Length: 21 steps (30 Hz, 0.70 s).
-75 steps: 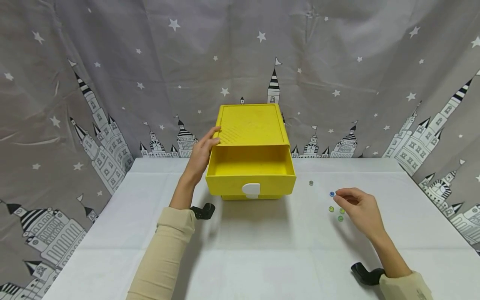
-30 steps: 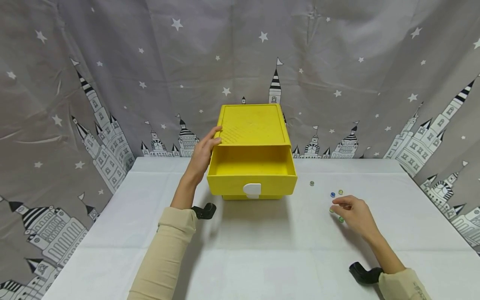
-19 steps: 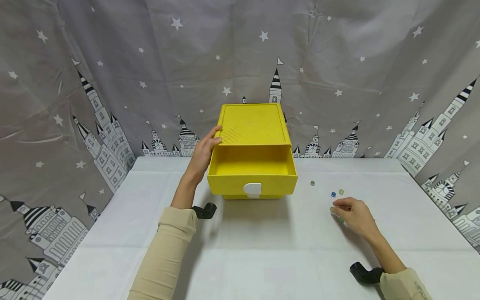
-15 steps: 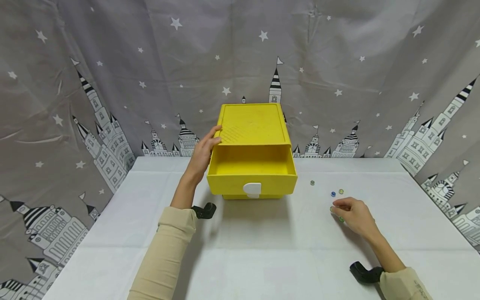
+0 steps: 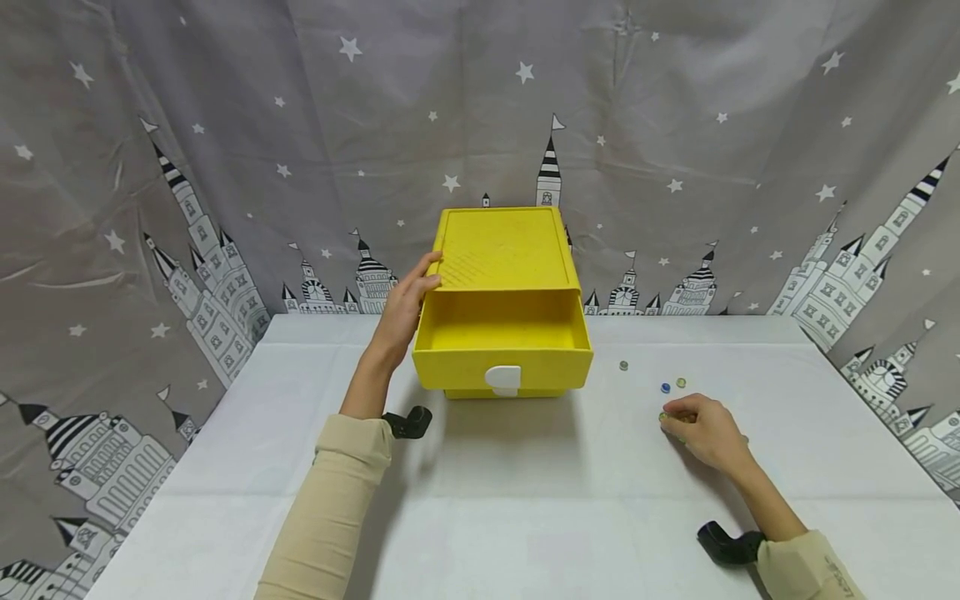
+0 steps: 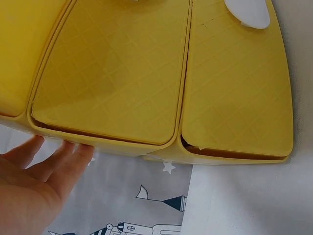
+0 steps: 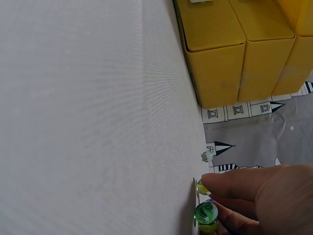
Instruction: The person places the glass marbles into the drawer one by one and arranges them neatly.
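Note:
My left hand (image 5: 403,312) rests against the left side of a yellow drawer unit (image 5: 506,250), fingers fairly straight along its upper edge. Its top drawer (image 5: 502,369) is pulled out, with a white tab on the front and nothing visible inside. Over the table's right half, my right hand (image 5: 705,432) pinches a yellow-green marble (image 5: 663,416) between thumb and fingertips, low at the cloth. Close by its fingers in the right wrist view sits a green marble (image 7: 206,213), with another yellowish one (image 7: 209,228) partly hidden beside it.
A blue marble (image 5: 665,387) and a yellow marble (image 5: 681,382) lie just beyond the right hand. A clear marble (image 5: 623,365) is nearer the drawer unit. Behind the white-covered table (image 5: 525,517) hangs a grey castle-print curtain (image 5: 465,100).
The right hand has come back toward me from beside the blue marble to the yellow-green one, and its fingertips have closed in on it. The left hand and drawer unit stay put.

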{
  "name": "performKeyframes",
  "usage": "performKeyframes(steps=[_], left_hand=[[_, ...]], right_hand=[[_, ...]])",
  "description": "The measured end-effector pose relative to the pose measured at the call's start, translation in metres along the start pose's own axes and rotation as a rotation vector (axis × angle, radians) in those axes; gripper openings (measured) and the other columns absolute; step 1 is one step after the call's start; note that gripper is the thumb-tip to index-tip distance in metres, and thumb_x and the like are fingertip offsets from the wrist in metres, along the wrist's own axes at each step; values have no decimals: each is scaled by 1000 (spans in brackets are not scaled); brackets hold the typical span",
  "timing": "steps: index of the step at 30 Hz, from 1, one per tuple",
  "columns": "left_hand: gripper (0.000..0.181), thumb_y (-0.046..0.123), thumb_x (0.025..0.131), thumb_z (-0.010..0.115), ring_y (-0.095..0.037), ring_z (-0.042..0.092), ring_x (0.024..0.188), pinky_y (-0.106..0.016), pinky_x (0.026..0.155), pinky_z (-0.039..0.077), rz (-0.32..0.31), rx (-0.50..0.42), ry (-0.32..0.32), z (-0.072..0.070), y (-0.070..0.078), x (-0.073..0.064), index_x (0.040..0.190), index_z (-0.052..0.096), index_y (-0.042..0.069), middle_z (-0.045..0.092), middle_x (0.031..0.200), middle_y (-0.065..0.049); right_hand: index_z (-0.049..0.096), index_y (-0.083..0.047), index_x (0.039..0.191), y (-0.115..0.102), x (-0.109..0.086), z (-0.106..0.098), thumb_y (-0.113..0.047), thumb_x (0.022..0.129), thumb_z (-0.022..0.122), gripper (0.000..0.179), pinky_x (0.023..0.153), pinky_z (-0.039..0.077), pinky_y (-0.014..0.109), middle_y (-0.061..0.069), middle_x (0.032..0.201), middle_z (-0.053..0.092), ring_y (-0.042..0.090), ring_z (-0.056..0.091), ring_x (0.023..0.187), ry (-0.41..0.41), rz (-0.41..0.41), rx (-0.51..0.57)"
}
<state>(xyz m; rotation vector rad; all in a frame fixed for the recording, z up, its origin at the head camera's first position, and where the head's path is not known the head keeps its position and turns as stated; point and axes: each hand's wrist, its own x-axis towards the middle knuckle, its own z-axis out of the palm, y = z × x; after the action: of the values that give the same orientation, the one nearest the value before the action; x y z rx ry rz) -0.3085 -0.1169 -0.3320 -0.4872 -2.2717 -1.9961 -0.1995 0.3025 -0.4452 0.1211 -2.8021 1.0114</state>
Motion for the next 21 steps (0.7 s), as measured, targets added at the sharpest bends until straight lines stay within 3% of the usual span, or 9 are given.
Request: performKeyframes(steps=[8, 21], left_hand=[[54, 30, 102, 41, -19, 26, 144, -41, 115, 22, 7, 7, 1, 1, 1, 0, 154, 36, 17, 27, 160, -5], [55, 30, 102, 40, -19, 26, 144, -42, 115, 23, 2, 6, 1, 1, -1, 0, 155, 35, 17, 26, 160, -4]], right_hand=[[71, 8, 94, 1, 2, 1, -4, 85, 73, 15, 70, 48, 40, 19, 95, 66, 30, 60, 83, 7, -20, -25], [71, 5, 91, 2, 1, 1, -5, 85, 73, 12, 71, 47, 39, 17, 96, 66, 28, 58, 84, -2, -13, -21]])
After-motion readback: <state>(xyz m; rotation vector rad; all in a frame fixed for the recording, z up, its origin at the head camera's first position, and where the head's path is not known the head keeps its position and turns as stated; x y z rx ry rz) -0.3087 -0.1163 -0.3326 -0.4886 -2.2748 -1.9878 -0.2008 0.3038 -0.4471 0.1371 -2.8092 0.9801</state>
